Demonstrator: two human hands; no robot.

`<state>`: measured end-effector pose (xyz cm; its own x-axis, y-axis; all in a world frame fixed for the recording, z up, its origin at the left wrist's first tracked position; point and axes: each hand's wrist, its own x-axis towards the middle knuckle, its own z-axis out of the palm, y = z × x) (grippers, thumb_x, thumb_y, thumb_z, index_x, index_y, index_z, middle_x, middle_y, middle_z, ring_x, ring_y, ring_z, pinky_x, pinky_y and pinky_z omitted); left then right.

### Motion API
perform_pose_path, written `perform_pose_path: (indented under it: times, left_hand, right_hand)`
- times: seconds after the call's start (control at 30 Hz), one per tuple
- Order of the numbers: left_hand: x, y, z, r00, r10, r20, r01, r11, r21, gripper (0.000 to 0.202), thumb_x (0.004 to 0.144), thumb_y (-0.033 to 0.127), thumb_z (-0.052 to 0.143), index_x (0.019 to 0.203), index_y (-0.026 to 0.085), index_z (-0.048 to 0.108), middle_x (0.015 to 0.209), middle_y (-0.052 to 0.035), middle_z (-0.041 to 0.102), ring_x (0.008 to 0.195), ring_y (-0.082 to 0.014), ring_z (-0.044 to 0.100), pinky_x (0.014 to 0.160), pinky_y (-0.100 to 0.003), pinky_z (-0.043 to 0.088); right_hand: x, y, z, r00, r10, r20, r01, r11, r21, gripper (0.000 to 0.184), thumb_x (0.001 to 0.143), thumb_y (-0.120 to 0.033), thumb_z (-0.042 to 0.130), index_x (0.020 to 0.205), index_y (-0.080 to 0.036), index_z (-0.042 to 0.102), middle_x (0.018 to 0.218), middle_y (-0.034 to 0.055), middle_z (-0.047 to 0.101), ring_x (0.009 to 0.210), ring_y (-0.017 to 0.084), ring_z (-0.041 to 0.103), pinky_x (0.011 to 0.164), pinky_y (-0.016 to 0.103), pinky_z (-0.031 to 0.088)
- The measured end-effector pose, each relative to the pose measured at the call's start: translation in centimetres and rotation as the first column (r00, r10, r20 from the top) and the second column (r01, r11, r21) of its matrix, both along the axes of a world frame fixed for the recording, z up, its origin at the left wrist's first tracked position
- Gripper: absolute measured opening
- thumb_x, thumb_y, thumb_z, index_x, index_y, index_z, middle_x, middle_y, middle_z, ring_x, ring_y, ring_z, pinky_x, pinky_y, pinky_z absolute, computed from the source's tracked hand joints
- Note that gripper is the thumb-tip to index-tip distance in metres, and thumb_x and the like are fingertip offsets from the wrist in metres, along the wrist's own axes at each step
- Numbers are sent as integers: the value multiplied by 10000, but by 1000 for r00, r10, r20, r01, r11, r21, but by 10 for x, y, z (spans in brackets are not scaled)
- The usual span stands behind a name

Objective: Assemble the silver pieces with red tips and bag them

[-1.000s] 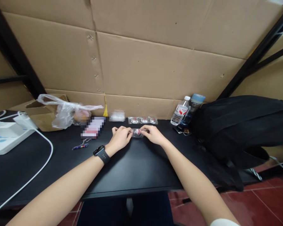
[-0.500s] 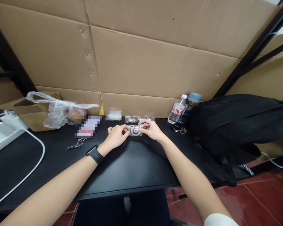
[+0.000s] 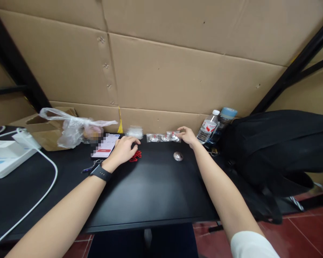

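Right hand (image 3: 187,136), nearer: fingers narrow at end packet (image 3: 173,136), its nine o'clock; grip unclear. Packet row (image 3: 154,137): long axis nine-to-three. Disc (image 3: 178,156): tabletop (image 3: 153,195), same hand's seven o'clock. Left hand (image 3: 123,149): loosely curled, hold unclear, beside red cord (image 3: 136,156).

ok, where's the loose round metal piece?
Head view, just right of centre: the round metal piece lies on the black table, on the near side of the right hand and the row of clear packets.

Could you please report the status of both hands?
Left hand beside red cord; right hand at rightmost packet. Silver disc loose on table. Water bottle near right hand.
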<state>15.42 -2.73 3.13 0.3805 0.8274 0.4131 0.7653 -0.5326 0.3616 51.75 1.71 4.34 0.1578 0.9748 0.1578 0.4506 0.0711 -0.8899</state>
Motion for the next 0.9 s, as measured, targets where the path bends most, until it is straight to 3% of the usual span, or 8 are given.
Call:
perform_pose_path:
  times: [0.17,0.3,0.37,0.43,0.5,0.6,0.77,0.9]
  left_hand:
    - [-13,5,0,982,-165,-90,160,985,-58,205,894,344,584,983,250,743,1065,-62,745,1054,-271,631,963,-396,440]
    - [-14,4,-2,963,-251,-101,243,966,-88,189,906,324,593,1010,264,738,1066,-54,734,1061,-244,626,961,-364,447]
    - [-14,4,-2,960,-261,-100,253,964,-87,197,913,280,573,1023,267,736,1085,-53,729,1072,-238,621,967,-362,444]
    - [-16,3,-1,958,-270,-96,262,961,-92,210,917,254,559,1025,266,739,1087,-52,730,1068,-234,620,972,-361,439]
    - [-20,2,2,953,-289,-95,279,955,-104,183,905,275,595,1009,264,745,1075,-50,731,1067,-237,619,976,-362,433]
    - [-29,1,9,934,-343,-97,328,934,-140,190,808,341,750,985,273,756,1073,-40,717,1083,-250,605,968,-356,428]
    - [-31,0,9,924,-339,-174,312,936,-166,194,712,311,854,898,328,800,1061,-35,677,1097,-276,566,934,-374,395]
    - [-22,-4,6,918,-343,-200,322,938,-130,53,772,320,816,820,312,796,1016,-42,674,1094,-275,553,908,-378,370]
  right_hand:
    - [-51,28,-1,992,34,118,-30,999,-38,419,732,-320,821,1064,-165,617,729,17,712,581,136,603,574,247,478]
    - [-77,32,-7,964,-18,267,30,999,-39,325,719,-263,835,971,-192,642,812,28,729,700,153,648,725,279,504]
    - [-85,24,-8,904,-92,418,99,995,6,264,762,-251,810,964,-203,649,936,75,742,831,186,670,797,304,497]
    - [-89,13,-5,779,-143,611,132,989,63,190,847,-265,736,1007,-200,657,1063,141,730,948,229,672,827,331,488]
    - [-87,-1,2,687,-67,723,61,998,35,160,908,-270,654,1043,-187,673,1113,172,718,996,258,674,829,346,484]
    - [-68,-22,12,670,116,733,-87,993,-77,180,851,-293,718,1002,-194,721,1027,117,741,941,243,692,809,320,494]
    - [-22,-61,14,668,405,625,-281,914,-292,602,608,-346,907,1162,-181,742,1136,106,735,962,236,704,847,301,528]
    - [-9,-82,1,708,398,584,-268,916,-299,604,625,-252,862,1208,-162,730,1118,106,747,913,229,711,848,304,534]
